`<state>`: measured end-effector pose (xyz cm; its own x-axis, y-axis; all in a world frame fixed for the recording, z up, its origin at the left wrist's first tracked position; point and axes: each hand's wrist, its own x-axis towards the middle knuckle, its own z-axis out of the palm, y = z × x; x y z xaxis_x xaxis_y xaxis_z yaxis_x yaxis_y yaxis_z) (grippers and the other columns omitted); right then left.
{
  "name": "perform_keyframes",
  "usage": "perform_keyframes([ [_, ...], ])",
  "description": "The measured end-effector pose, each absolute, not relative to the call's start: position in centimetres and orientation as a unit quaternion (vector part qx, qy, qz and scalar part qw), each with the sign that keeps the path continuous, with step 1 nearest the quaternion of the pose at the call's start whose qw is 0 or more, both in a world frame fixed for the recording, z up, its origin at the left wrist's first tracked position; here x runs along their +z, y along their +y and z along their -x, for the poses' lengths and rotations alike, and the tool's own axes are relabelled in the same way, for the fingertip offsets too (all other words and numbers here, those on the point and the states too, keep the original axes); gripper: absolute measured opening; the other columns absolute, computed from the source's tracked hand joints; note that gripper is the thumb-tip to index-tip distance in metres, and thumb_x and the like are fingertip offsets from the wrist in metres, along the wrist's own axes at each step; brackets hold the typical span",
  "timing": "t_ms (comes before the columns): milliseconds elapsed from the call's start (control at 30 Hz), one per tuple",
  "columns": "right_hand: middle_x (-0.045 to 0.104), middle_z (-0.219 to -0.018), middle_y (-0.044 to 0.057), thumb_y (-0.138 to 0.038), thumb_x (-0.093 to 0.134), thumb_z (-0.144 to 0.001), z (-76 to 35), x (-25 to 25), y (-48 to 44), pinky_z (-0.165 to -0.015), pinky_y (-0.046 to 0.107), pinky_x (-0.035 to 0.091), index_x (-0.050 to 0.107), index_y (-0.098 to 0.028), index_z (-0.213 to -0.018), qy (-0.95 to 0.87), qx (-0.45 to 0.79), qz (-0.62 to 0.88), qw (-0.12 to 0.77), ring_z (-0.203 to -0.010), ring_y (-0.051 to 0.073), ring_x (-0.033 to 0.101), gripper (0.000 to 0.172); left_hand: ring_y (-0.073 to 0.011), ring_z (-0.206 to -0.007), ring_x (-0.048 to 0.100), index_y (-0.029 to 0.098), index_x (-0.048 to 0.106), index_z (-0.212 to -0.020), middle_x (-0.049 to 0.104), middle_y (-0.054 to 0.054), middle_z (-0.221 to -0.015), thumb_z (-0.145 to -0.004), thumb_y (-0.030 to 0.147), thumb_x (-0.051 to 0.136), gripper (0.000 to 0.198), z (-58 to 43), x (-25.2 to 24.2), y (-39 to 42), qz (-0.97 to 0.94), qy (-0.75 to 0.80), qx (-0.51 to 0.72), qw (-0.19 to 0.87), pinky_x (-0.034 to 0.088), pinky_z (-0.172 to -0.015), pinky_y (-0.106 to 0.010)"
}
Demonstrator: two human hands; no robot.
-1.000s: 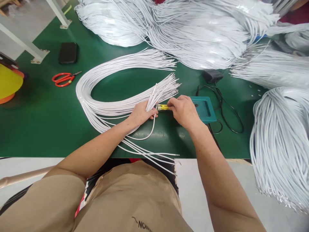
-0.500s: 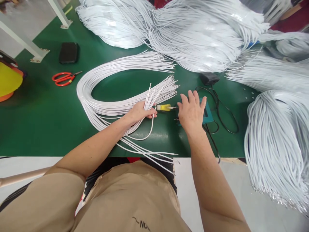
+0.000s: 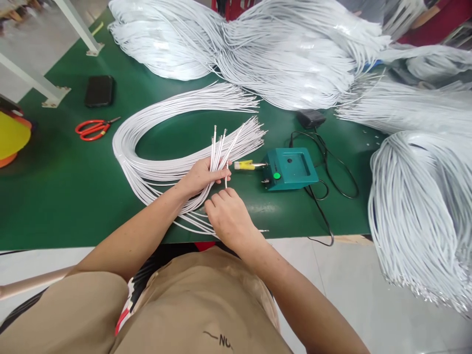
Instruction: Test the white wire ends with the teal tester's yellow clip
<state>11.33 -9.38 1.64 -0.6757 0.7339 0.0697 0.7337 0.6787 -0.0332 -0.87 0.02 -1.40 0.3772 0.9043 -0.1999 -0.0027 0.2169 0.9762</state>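
Observation:
A looped bundle of thin white cables (image 3: 147, 123) lies on the green table (image 3: 66, 191). My left hand (image 3: 201, 177) is closed round a few cable ends that stick upward. Just below it, my right hand (image 3: 228, 216) pinches one white cable (image 3: 226, 181) with curled fingers. To the right stands a small teal box (image 3: 291, 168) with a green button, and a yellow-handled tool (image 3: 245, 165) points into its left side.
Large heaps of white cables (image 3: 287, 54) fill the back and right, with one mass (image 3: 416, 211) hanging over the table edge. Red scissors (image 3: 92, 128) and a black phone (image 3: 99, 90) lie at the left. A black adapter (image 3: 310, 118) and cord run behind the teal box.
My right hand left the yellow tool, passed over the teal box, and came back to a cable below my left hand. My left hand tilted its cable ends upward.

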Motion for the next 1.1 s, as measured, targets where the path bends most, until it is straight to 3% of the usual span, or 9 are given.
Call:
perform_keyframes([
  [200,0.066,-0.080,0.013,-0.006,0.043,-0.088,-10.9,1.9,-9.8,-0.084,0.042,0.040,0.065,-0.012,-0.084,-0.901,0.042,0.430,-0.021,-0.084,0.028,0.061,0.023,-0.0076,-0.061,0.053,0.013,0.072,-0.099,0.069,-0.003,-0.079,-0.068,0.035,0.081,0.039,0.9,-0.9,-0.5,-0.515,0.432,0.353,0.651,0.042,-0.058,-0.021],
  [367,0.067,-0.085,0.013,-0.009,0.050,-0.087,-10.2,3.1,-11.4,-0.069,0.035,0.041,0.066,-0.012,-0.087,-0.883,0.118,0.450,-0.063,-0.083,0.026,0.064,0.016,-0.0082,-0.071,0.054,0.017,0.074,-0.101,0.070,-0.006,-0.104,-0.068,0.040,0.081,0.041,1.0,-1.1,-0.5,-0.507,0.426,0.366,0.654,0.045,-0.061,-0.021],
  [433,0.068,-0.080,0.009,-0.018,0.055,-0.089,-10.7,3.7,-11.4,-0.062,0.031,0.039,0.066,-0.015,-0.082,-0.871,0.206,0.443,-0.061,-0.075,0.022,0.064,0.013,-0.0104,-0.075,0.057,0.017,0.074,-0.104,0.069,-0.006,-0.101,-0.069,0.044,0.080,0.045,1.1,-1.2,-0.5,-0.491,0.429,0.370,0.662,0.047,-0.064,-0.022],
  [500,0.066,-0.068,0.004,-0.029,0.057,-0.091,-11.9,4.3,-10.3,-0.057,0.028,0.037,0.064,-0.018,-0.071,-0.832,0.295,0.471,0.002,-0.065,0.018,0.061,0.024,-0.0102,-0.072,0.057,0.015,0.074,-0.103,0.068,-0.005,-0.087,-0.071,0.047,0.079,0.046,1.0,-1.1,-0.5,-0.476,0.429,0.367,0.674,0.048,-0.066,-0.023],
  [567,0.061,-0.059,0.000,-0.033,0.054,-0.092,-13.5,4.7,-8.3,-0.056,0.026,0.038,0.061,-0.019,-0.065,-0.740,0.339,0.563,0.148,-0.056,0.014,0.057,0.031,-0.0092,-0.067,0.056,0.014,0.074,-0.102,0.065,-0.002,-0.076,-0.072,0.048,0.078,0.045,1.0,-1.0,-0.6,-0.478,0.417,0.367,0.681,0.049,-0.068,-0.024],
  [633,0.059,-0.058,-0.003,-0.038,0.054,-0.091,-15.0,4.8,-6.0,-0.054,0.025,0.041,0.063,-0.020,-0.076,-0.611,0.363,0.624,0.325,-0.050,0.011,0.055,0.025,-0.0097,-0.066,0.058,0.015,0.074,-0.102,0.066,-0.001,-0.074,-0.070,0.044,0.081,0.044,0.9,-1.0,-0.9,-0.487,0.405,0.369,0.680,0.049,-0.070,-0.026],
  [700,0.058,-0.060,-0.005,-0.043,0.064,-0.083,-16.1,4.6,-4.1,-0.048,0.024,0.043,0.063,-0.020,-0.087,-0.522,0.420,0.615,0.417,-0.046,0.011,0.054,0.023,-0.0117,-0.069,0.061,0.015,0.072,-0.100,0.068,-0.001,-0.077,-0.067,0.038,0.084,0.042,0.8,-0.9,-1.1,-0.496,0.406,0.362,0.677,0.050,-0.072,-0.028],
  [967,0.050,-0.047,-0.007,-0.041,0.074,-0.072,-15.5,3.0,-3.5,-0.042,0.022,0.035,0.060,-0.017,-0.066,-0.471,0.478,0.557,0.490,-0.040,0.007,0.043,0.028,-0.0147,-0.089,0.067,0.015,0.066,-0.094,0.070,-0.004,-0.096,-0.072,0.037,0.080,0.034,0.6,-0.5,-1.1,-0.446,0.373,0.391,0.714,0.052,-0.082,-0.029],
  [1100,0.057,-0.053,-0.005,-0.041,0.075,-0.070,-14.8,2.3,-4.1,-0.040,0.021,0.033,0.064,-0.017,-0.070,-0.454,0.510,0.549,0.483,-0.042,0.006,0.043,0.027,-0.0099,-0.075,0.065,0.014,0.058,-0.084,0.066,0.001,-0.081,-0.066,0.028,0.085,0.035,0.7,-0.3,-1.1,-0.459,0.367,0.377,0.716,0.050,-0.067,-0.021],
])
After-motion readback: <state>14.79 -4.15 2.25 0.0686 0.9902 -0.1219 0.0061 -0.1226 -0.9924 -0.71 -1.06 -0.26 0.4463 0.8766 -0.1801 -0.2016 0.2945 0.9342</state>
